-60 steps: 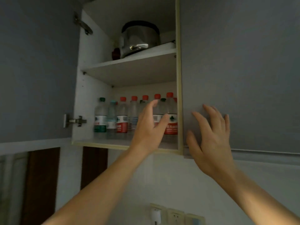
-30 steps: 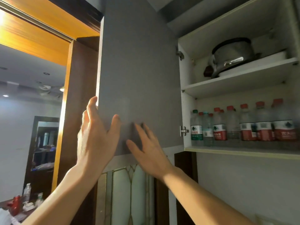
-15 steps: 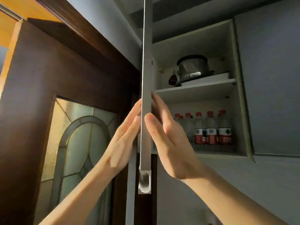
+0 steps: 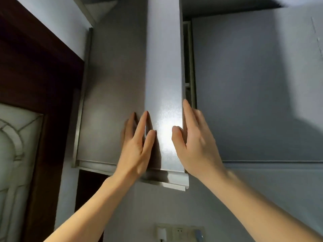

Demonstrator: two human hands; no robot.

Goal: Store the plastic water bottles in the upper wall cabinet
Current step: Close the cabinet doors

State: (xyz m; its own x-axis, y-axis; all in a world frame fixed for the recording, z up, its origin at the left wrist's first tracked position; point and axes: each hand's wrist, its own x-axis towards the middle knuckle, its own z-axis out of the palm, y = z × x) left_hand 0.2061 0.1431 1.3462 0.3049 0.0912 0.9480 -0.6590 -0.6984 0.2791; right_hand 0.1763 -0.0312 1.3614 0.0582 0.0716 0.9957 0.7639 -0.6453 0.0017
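Nearest the camera, two bare forearms reach up to the grey cabinet door (image 4: 163, 95), which stands nearly shut with only a narrow dark gap (image 4: 187, 67) left along its free edge. The left hand (image 4: 138, 147) lies flat on the door's face, its digits spread and gripping nothing; the right hand (image 4: 194, 142) has its thumb on the face and its other fingers (image 4: 187, 110) lying along the free edge, loose rather than clamped. That right hand is the main worry: if the door swings home with those fingers beside the gap, they could be pinched against the neighbouring door (image 4: 253, 88). A hard push from the left palm could also slam the panel and jolt whatever stands inside. The plastic water bottles are not visible now; the sliver of interior shows only a pale cabinet frame (image 4: 191, 55), so whether one stands far enough forward to block the door cannot be told. Below, wall sockets (image 4: 179, 232) sit well clear.
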